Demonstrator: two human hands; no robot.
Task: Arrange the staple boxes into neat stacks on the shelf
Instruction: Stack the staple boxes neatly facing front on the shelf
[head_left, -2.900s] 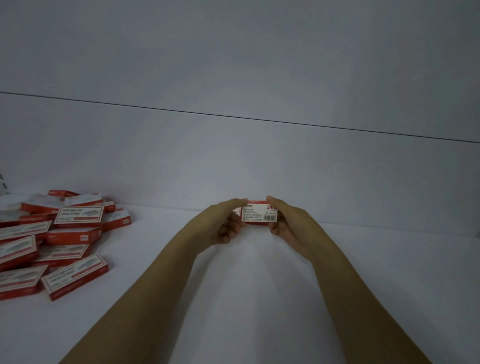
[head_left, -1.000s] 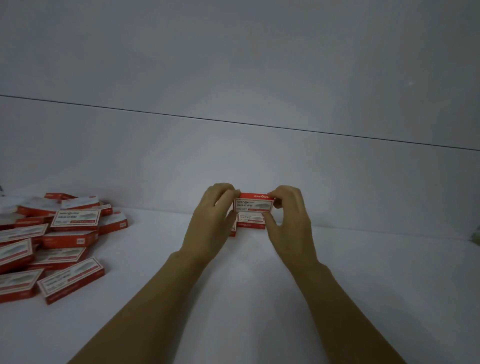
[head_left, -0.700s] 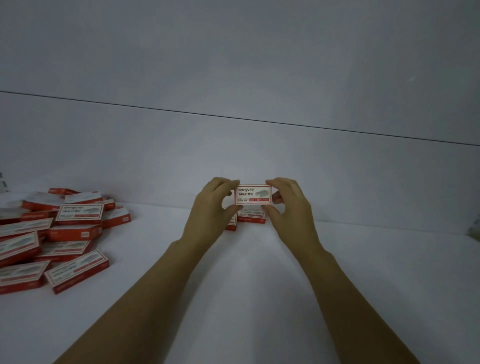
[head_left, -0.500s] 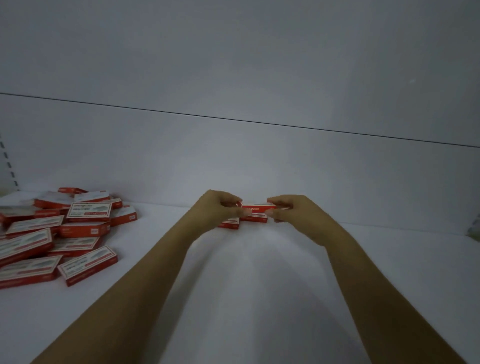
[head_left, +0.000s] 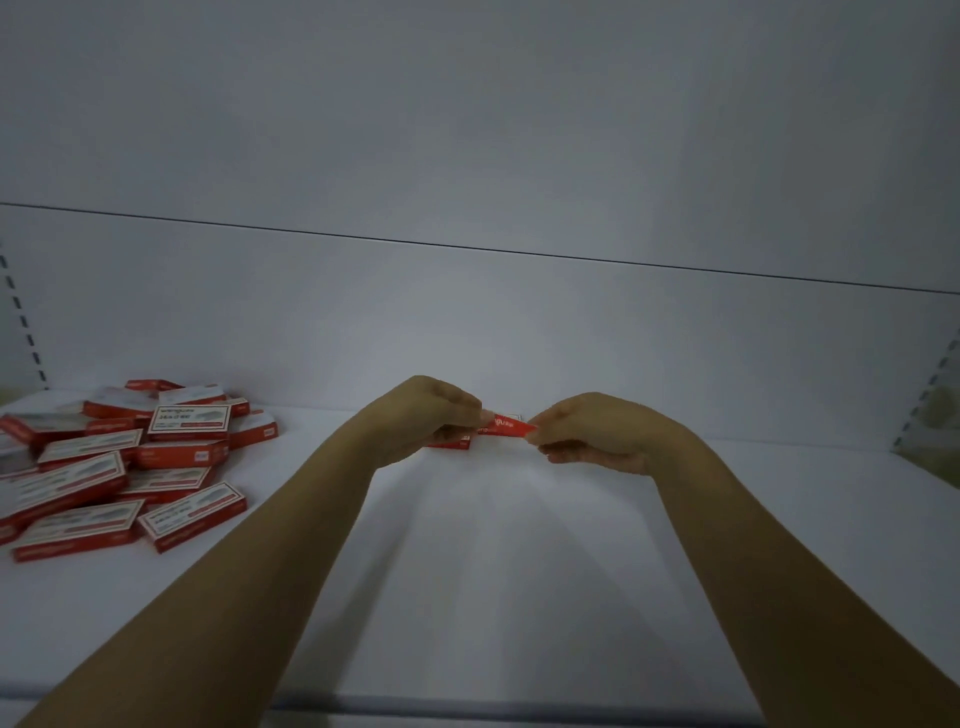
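Both forearms are extended forward from the lower corners and converge at the rear centre of the shelf (head_left: 493, 571).

The left hand (head_left: 431, 421) is held knuckles up with the wrist bent down. Its fingers are curled and clamped on the left end of a red staple box (head_left: 506, 425).

The right hand (head_left: 597, 434) is posed as a mirror image, its fingertips pinched on the right end of the same box.

The staple box is held low, level and edge-on, close to the back panel (head_left: 467, 322). A second box (head_left: 452, 442) is partly seen beneath the left hand. Contact between the two boxes cannot be determined.

A loose pile (head_left: 130, 467) of red-and-white boxes is noted well apart, at the left of the shelf.
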